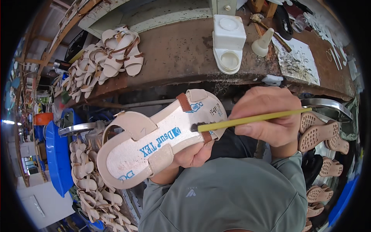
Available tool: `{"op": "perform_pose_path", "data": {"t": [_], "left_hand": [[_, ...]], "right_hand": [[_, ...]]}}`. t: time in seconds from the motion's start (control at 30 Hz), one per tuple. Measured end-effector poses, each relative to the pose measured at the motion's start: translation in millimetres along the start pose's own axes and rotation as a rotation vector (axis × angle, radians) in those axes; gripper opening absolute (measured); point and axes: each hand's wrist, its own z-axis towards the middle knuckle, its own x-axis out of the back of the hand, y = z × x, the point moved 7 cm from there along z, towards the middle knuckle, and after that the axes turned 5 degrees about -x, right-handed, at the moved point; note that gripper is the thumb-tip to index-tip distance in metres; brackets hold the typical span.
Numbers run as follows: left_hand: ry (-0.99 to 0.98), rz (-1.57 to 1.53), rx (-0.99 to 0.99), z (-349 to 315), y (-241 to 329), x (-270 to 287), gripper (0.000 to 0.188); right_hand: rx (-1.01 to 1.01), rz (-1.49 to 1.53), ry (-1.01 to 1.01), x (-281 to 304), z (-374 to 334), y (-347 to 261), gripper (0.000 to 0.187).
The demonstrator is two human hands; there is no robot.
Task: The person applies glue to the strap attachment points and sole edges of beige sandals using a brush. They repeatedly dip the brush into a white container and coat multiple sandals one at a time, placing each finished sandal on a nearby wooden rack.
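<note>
A beige sandal upper [143, 140] with brown strap pieces is stretched across the middle of the view, its pale printed insole board facing up. My left hand [195, 154] grips it from beneath near the heel end; part of that hand is hidden by the sandal. Between the thumb and fingers of my right hand [266, 116] is a brush [247, 121] with a flat yellow handle. Its dark bristles touch the insole board near the brown strap on the side closest to me.
Ahead runs a stained brown workbench [174, 46] bearing a pile of beige sandal uppers [123, 50], a white plastic glue pot [228, 42] and a cone-shaped bottle [262, 42]. More uppers [87, 174] hang at left, beside a blue bin [57, 158]. Tan soles [319, 135] are stacked at right.
</note>
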Motion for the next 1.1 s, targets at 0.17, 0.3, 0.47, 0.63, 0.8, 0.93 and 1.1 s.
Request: {"op": "perform_pose_path", "data": {"t": [0.17,0.3,0.47,0.63,0.8,0.93,1.1], "left_hand": [[0.076,-0.010,0.021,11,2,6,0.022],[0.085,0.079,-0.006,16,7,11,0.021],[0.141,0.048,0.017,14,4,10,0.018],[0.153,0.035,0.045,15,5,12,0.020],[0.205,0.050,0.091,17,-1,10,0.019],[0.322,-0.008,0.207,14,-41,7,0.012],[0.679,-0.527,0.559,-27,-150,-19,0.021]], "right_hand": [[0.335,-0.146,0.011,-11,-16,-17,0.017],[0.399,-0.197,0.047,-3,-26,-16,0.015],[0.602,-0.173,-0.091,-15,-34,-20,0.022],[0.591,-0.171,-0.148,-10,-38,-14,0.022],[0.233,-0.146,0.089,-2,-21,-3,0.020],[-0.039,0.391,0.465,35,-42,35,0.009],[-0.401,0.282,0.749,82,-41,143,0.015]]}}
